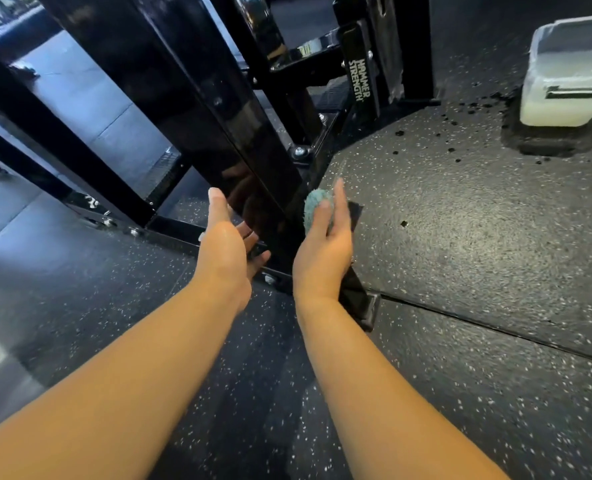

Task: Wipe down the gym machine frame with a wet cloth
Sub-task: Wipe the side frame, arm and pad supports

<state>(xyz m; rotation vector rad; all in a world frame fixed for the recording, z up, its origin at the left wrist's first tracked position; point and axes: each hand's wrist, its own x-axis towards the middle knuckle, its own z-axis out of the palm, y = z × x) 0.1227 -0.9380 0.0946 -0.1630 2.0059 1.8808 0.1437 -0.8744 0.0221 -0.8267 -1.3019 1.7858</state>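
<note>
The left grip [223,237] is flat-fingered and holds nothing, close beside the left face of the gym machine frame [239,140], a glossy black slanted post bolted down near the floor [461,237]. Against the post's right edge is the wet cloth [317,206], a small fluffy teal wad pinched in the right grip [324,251]. Better, I'd say, to spread that wad wider and draw it along the post in long strokes. Far right stands a tub [568,74] of cloudy liquid

cloth [313,205]: mostly hidden within the grip of the right hand [324,252]
frame [218,116]: above the grip, cut off by top edge
</note>
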